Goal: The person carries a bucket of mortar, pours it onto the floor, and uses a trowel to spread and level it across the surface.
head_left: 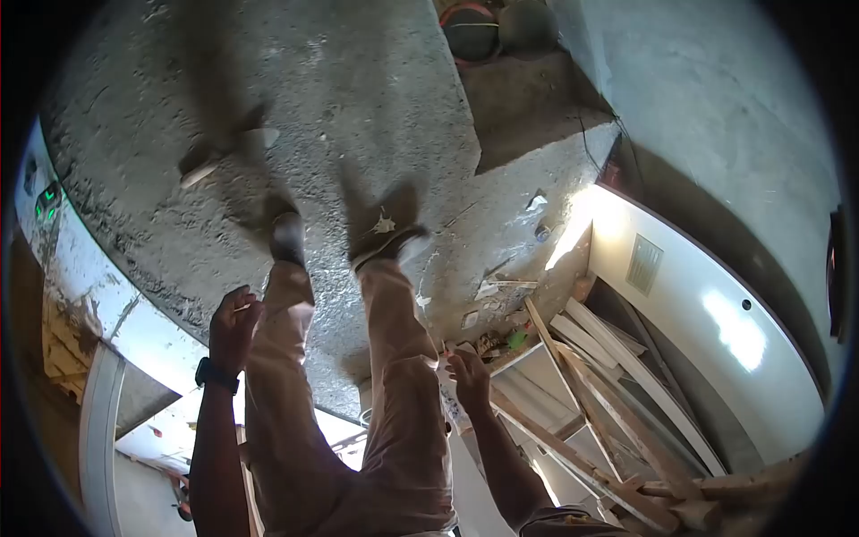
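Observation:
My left hand (234, 327), with a dark watch (217, 375) on its wrist, hangs beside my left thigh. Its fingers are curled in; a small pale spot shows at them, too small to name. On the other side, my right hand (469, 378) hangs beside my right knee, its fingers loosely bent and somewhat apart, with no held thing visible. Between the hands are my legs in beige trousers (394, 403). Dark shoes (288, 237) stand on the rough concrete floor (340, 98).
Wooden planks and frames (617, 394) lean at the right, close to my right hand. A white door-like panel (707, 304) stands behind them. Near the top, a recess (528, 107) drops beside round containers (470, 34). Small debris (537, 201) lies about. A white board (125, 304) curves along the left.

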Demonstrator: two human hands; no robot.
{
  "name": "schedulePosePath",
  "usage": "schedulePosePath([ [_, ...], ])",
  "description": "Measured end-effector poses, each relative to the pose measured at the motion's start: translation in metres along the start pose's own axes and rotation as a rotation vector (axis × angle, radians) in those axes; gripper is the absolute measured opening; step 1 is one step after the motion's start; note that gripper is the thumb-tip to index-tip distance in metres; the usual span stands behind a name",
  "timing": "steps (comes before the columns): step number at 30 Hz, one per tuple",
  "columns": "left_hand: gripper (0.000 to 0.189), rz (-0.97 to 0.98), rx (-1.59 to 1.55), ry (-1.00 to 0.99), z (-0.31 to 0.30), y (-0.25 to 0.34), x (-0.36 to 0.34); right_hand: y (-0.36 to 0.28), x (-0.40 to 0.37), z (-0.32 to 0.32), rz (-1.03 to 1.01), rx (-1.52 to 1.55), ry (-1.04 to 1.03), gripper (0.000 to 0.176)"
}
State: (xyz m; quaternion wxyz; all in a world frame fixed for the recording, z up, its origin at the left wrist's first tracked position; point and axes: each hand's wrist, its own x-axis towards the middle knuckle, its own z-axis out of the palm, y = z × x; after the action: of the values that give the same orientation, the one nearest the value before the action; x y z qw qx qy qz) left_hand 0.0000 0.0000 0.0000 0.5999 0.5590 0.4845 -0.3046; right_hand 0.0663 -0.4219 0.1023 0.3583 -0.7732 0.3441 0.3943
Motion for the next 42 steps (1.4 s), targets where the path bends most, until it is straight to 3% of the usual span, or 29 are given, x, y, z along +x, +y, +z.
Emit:
schedulePosePath([
  [2,0.050,0.070,-0.089,0.000,-0.002,0.023,-0.017,0.016,-0.018,-0.014,0.056,-0.048,0.103,0.032],
  [3,0.050,0.096,-0.074,0.001,0.051,0.058,0.026,0.016,0.044,-0.053,0.041,-0.046,0.129,0.030],
  [6,0.049,0.155,-0.081,0.013,0.094,0.106,0.034,0.032,0.063,-0.092,0.101,-0.048,0.116,0.030],
  [12,0.046,0.131,0.075,0.025,0.208,0.209,0.043,0.023,0.146,-0.164,0.262,-0.102,-0.068,0.031],
  [13,0.049,0.179,0.153,0.001,0.228,0.230,0.044,0.013,0.164,-0.179,0.221,-0.087,-0.058,0.031],
  [15,0.056,0.460,0.424,-0.040,0.266,0.295,0.034,-0.002,0.196,-0.209,0.297,-0.062,-0.074,0.026],
  [17,0.059,0.608,0.342,-0.120,0.300,0.324,0.030,-0.030,0.229,-0.229,0.277,0.062,-0.009,0.028],
  [19,0.058,0.562,0.084,-0.312,0.327,0.376,0.026,-0.059,0.267,-0.242,0.163,0.009,-0.042,0.029],
  [22,0.057,0.498,-0.027,-0.374,0.363,0.404,0.059,-0.165,0.301,-0.250,0.094,-0.110,0.001,0.027],
  [24,0.056,0.441,-0.193,-0.343,0.397,0.415,0.101,-0.223,0.327,-0.235,-0.127,0.053,0.022,0.026],
  [25,0.056,0.359,-0.362,-0.315,0.410,0.417,0.124,-0.266,0.336,-0.228,-0.286,-0.151,0.050,0.028],
  [26,0.057,0.304,-0.327,-0.263,0.423,0.416,0.145,-0.307,0.340,-0.223,-0.313,-0.189,0.014,0.032],
  [27,0.057,0.280,-0.286,-0.210,0.432,0.418,0.169,-0.348,0.341,-0.208,-0.271,-0.017,0.002,0.034],
  [28,0.057,0.281,-0.289,-0.206,0.440,0.416,0.184,-0.369,0.350,-0.204,-0.338,-0.100,-0.033,0.034],
  [30,0.059,0.285,0.115,-0.234,0.447,0.413,0.205,-0.411,0.365,-0.186,-0.392,-0.057,-0.113,0.034],
  [32,0.060,0.295,-0.031,-0.214,0.448,0.428,0.212,-0.437,0.380,-0.173,-0.432,-0.012,-0.179,0.035],
  [34,0.058,0.274,-0.065,-0.198,0.442,0.462,0.222,-0.457,0.394,-0.166,-0.595,-0.218,-0.276,0.038],
  [37,0.052,0.310,-0.117,-0.129,0.430,0.490,0.242,-0.478,0.409,-0.160,-0.550,-0.170,-0.334,0.035],
  [39,0.058,0.416,0.116,-0.072,0.420,0.510,0.260,-0.477,0.433,-0.158,-0.547,-0.158,-0.331,0.033],
  [42,0.052,0.474,0.007,0.041,0.397,0.544,0.282,-0.482,0.494,-0.145,-0.583,-0.232,-0.316,0.031],
])
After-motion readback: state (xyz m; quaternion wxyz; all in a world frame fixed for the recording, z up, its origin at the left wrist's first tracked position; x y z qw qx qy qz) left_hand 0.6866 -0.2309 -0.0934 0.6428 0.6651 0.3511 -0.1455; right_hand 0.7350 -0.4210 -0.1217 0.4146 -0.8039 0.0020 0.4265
